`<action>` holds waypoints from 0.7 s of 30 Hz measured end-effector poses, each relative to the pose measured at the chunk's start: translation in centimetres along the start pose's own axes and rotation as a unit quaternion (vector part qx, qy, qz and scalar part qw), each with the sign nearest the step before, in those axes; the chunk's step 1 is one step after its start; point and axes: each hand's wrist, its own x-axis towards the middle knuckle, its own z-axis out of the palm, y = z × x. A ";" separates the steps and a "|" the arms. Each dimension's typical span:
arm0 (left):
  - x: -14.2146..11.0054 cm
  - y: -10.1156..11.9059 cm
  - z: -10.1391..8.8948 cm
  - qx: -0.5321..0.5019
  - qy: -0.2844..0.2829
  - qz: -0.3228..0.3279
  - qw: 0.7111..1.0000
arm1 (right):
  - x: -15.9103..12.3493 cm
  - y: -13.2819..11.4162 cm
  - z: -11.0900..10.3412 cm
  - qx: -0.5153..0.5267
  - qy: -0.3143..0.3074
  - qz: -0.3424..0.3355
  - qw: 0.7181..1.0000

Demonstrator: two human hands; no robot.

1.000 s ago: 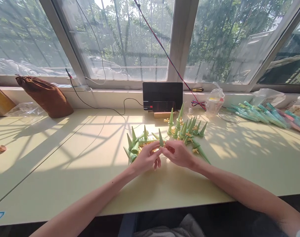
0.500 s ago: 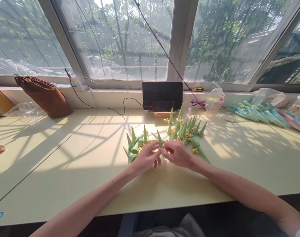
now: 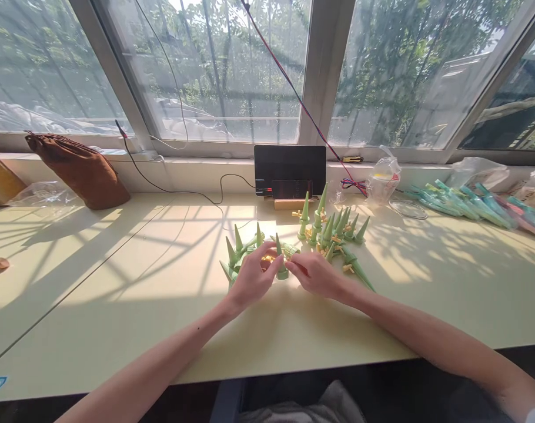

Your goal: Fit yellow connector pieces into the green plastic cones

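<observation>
A green cone-shaped piece (image 3: 283,272) stands upright on a wider base between my hands. My left hand (image 3: 254,275) curls round it from the left, thumb and fingers closed on its middle. My right hand (image 3: 319,274) is pinched against the cone's right side. Whatever sits in its fingertips is too small to make out. Behind my left hand lies a cluster of green cones (image 3: 231,252), partly covered by that hand, with small yellow pieces (image 3: 267,258) among them. To the right, several green cones with yellow pegs (image 3: 327,232) stand close together, and one (image 3: 359,271) lies tilted.
A dark tablet (image 3: 289,161) leans on a wooden stand (image 3: 291,204) at the back. Cables cross the table (image 3: 130,329). A brown pouch (image 3: 80,173) is far left. A plastic cup in a bag (image 3: 383,179) and wrapped teal pieces (image 3: 470,202) lie right.
The green cone has come down and slightly left, and its base now shows. My left hand has shifted its fingers round it; my right hand stays close by, its fingertips still together.
</observation>
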 end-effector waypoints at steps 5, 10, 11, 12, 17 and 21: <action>0.0 0.1 -0.2 0.086 0.037 0.009 0.996 | 0.0 0.0 0.0 -0.017 -0.030 0.011 0.999; 0.0 -0.2 -0.4 0.160 0.064 0.021 0.985 | 0.0 0.0 0.0 -0.041 -0.027 0.019 0.999; 0.0 -0.3 -0.4 0.168 0.061 0.018 0.984 | 0.0 0.0 0.0 -0.044 -0.027 0.020 0.998; 0.0 -0.4 -0.3 0.172 0.056 0.014 0.983 | 0.0 0.0 0.0 -0.046 -0.027 0.022 0.998; -0.1 -0.5 -0.3 0.159 0.040 -0.006 0.987 | 0.0 0.2 0.1 -0.044 -0.041 0.031 0.998; 0.2 -0.6 -0.5 0.142 0.035 0.000 0.989 | -0.1 0.4 0.2 -0.050 -0.053 0.038 0.997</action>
